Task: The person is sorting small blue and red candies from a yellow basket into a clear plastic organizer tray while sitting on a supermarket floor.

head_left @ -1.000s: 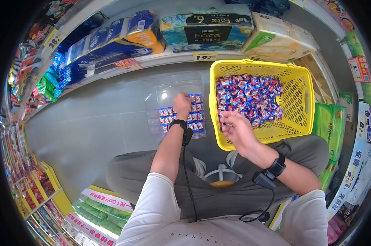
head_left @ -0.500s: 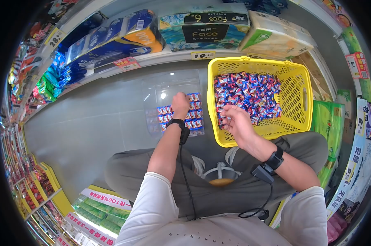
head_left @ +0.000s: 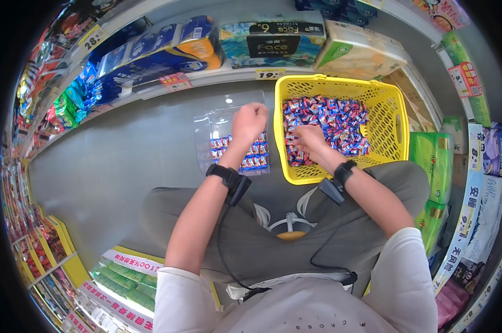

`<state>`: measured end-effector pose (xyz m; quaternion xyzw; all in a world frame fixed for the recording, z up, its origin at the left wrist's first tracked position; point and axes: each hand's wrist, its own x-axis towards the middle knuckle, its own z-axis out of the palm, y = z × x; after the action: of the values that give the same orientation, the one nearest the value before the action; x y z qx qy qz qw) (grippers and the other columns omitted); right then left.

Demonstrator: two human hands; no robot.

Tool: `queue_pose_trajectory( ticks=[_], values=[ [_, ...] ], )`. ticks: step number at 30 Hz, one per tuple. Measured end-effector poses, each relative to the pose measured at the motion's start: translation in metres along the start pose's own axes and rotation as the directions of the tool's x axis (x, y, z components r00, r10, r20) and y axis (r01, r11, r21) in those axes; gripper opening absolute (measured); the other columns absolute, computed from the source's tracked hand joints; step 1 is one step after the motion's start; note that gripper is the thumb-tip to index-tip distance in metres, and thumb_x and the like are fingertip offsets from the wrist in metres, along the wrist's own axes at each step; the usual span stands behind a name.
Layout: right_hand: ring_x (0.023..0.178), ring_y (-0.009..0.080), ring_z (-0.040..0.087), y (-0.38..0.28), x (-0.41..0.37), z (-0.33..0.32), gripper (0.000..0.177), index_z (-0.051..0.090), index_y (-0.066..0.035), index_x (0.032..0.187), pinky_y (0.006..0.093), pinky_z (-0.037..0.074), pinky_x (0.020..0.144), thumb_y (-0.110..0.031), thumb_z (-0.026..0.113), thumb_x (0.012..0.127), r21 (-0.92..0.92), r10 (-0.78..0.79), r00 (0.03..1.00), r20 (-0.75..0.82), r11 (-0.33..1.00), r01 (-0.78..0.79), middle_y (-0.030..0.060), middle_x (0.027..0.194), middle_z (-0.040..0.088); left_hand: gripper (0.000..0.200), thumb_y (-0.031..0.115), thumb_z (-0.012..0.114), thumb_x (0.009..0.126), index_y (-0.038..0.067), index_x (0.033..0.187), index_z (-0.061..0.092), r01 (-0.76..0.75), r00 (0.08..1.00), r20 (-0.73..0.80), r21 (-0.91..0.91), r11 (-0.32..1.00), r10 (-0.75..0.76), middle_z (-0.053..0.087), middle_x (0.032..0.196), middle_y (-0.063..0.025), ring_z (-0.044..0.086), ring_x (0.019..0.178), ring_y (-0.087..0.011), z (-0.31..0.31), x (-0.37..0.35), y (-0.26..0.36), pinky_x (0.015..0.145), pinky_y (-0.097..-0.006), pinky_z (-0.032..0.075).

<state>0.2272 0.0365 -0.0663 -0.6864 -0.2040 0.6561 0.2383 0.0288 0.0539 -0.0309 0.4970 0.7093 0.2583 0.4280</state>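
Observation:
A clear plastic box (head_left: 205,125) lies open on the floor, with rows of small blue-and-red wrapped candies (head_left: 255,161) in its near part. Above its right side is my left hand (head_left: 248,123), fingers curled closed; whatever they hold is hidden. To the right stands a yellow basket (head_left: 398,100) with a heap of loose wrapped candies (head_left: 339,119) of the same look. My right hand (head_left: 311,139) reaches over the basket's left side, its fingertips pinched together at a candy on the heap.
Shelves with tissue packs (head_left: 273,44) run along the back. Green packs (head_left: 431,161) stand to the right of the basket. Snack bags (head_left: 67,108) fill the left shelf. My crossed legs (head_left: 178,216) lie close before the box and basket. Cables hang from both wrist straps.
My left hand has moved up and slightly right from the candy rows, uncovering more of them. My right hand has moved slightly up and left at the heap. The view has shifted slightly.

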Motion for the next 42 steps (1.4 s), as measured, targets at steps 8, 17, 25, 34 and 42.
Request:
queue_pose_trajectory(
  ticks=[8, 17, 25, 34, 42],
  values=[
    [0.079, 0.0335, 0.071, 0.038, 0.084, 0.014, 0.032, 0.071, 0.004, 0.084, 0.0419, 0.057, 0.073, -0.028, 0.068, 0.081, -0.691, -0.349, 0.933, -0.091, 0.696, 0.193, 0.0211, 0.078, 0.070, 0.027, 0.018, 0.053, 0.097, -0.001, 0.104, 0.070, 0.071, 0.974, 0.226, -0.290, 0.954, -0.004, 0.072, 0.089, -0.0051, 0.064, 0.074, -0.0122, -0.011, -0.024, 0.005, 0.067, -0.0247, 0.050],
    [0.067, 0.0337, 0.070, 0.031, 0.077, 0.009, 0.028, 0.068, 0.007, 0.084, 0.0390, 0.056, 0.061, -0.021, 0.063, 0.085, -0.694, -0.284, 0.958, -0.030, 0.696, 0.185, 0.0244, 0.082, 0.069, 0.019, 0.021, 0.061, 0.091, 0.008, 0.103, 0.066, 0.513, 0.858, 0.422, -0.665, 0.543, -0.293, 0.065, 0.088, 0.0013, 0.059, 0.074, -0.0082, -0.017, -0.039, 0.021, 0.058, -0.0240, 0.042],
    [0.053, 0.0102, 0.058, -0.019, -0.079, 0.014, 0.017, 0.059, -0.001, 0.095, 0.0228, 0.043, 0.043, -0.018, 0.058, 0.096, 0.054, -0.108, 0.994, -0.007, 0.993, 0.108, 0.0055, 0.082, 0.061, 0.036, 0.033, 0.065, 0.092, 0.003, 0.110, 0.063, 0.422, 0.902, 0.344, -0.579, 0.697, -0.259, 0.065, 0.097, -0.0048, 0.058, 0.086, -0.0123, -0.006, -0.047, 0.019, 0.067, -0.0273, 0.047],
    [0.058, 0.0101, 0.061, -0.014, -0.085, 0.021, 0.021, 0.062, -0.003, 0.106, 0.0215, 0.044, 0.052, -0.022, 0.062, 0.096, 0.137, -0.229, 0.954, 0.191, 0.969, 0.205, 0.0053, 0.090, 0.064, 0.028, 0.017, 0.074, 0.088, 0.002, 0.107, 0.062, 0.341, 0.927, 0.335, -0.570, 0.748, -0.168, 0.067, 0.095, -0.0073, 0.065, 0.084, -0.0139, -0.005, -0.046, 0.023, 0.069, -0.0264, 0.053],
    [0.069, 0.0125, 0.059, -0.009, -0.086, 0.010, 0.026, 0.054, -0.009, 0.119, 0.0254, 0.047, 0.061, -0.016, 0.055, 0.094, 0.280, 0.011, 0.980, 0.201, 0.958, -0.068, 0.0035, 0.093, 0.059, 0.019, 0.014, 0.072, 0.089, 0.002, 0.102, 0.067, 0.279, 0.959, 0.107, -0.534, 0.798, -0.263, 0.067, 0.089, -0.0030, 0.059, 0.072, -0.0093, -0.011, -0.001, -0.024, 0.060, -0.0240, 0.049]
  ],
)
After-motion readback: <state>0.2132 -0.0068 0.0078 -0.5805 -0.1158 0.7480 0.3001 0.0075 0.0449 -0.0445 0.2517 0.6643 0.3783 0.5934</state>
